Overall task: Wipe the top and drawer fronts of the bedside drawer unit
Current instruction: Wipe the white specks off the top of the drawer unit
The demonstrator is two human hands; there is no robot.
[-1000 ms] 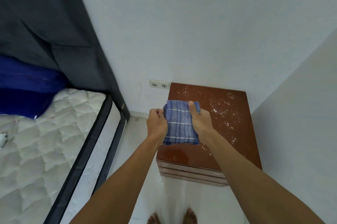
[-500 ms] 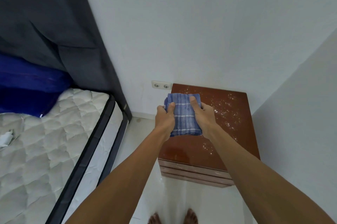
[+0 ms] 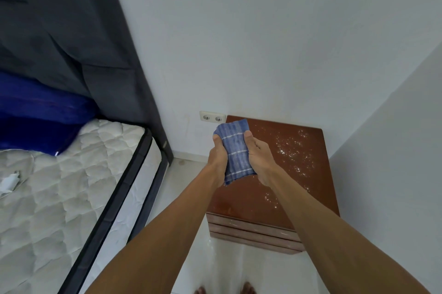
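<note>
Left hand (image 3: 216,157) and right hand (image 3: 259,162), raised side by side, both gripping one blue checked cloth (image 3: 235,150). The left hand's fingers curl round the cloth's left edge. The right thumb lies on the face of the cloth turned to the camera, with the other right fingers hidden behind it. The cloth is bunched between the two hands; its upper end stands free above the fingertips and a lower corner hangs below the palms. Both forearms are bare and reach in from the lower edge of the view.

The cloth appears over the back left corner of the bedside drawer unit (image 3: 241,195), a reddish-brown cabinet with a glossy top. Whether the cloth touches the top cannot be told. White specks (image 3: 294,147) are scattered over the right half of the top, densest toward the back right corner and thinning toward the front edge. The drawer fronts (image 3: 251,231) show as stacked bands under the front edge.

The unit stands in a corner of white wall (image 3: 263,42). A double socket (image 3: 212,117) sits on the wall just beside the unit's back left corner. To the left lies a quilted white mattress (image 3: 59,198) with dark edging, a blue pillow (image 3: 35,121) at its head and dark fabric (image 3: 59,30) above. The toes of two bare feet (image 3: 247,288) rest on the pale floor (image 3: 227,265) before the unit.
</note>
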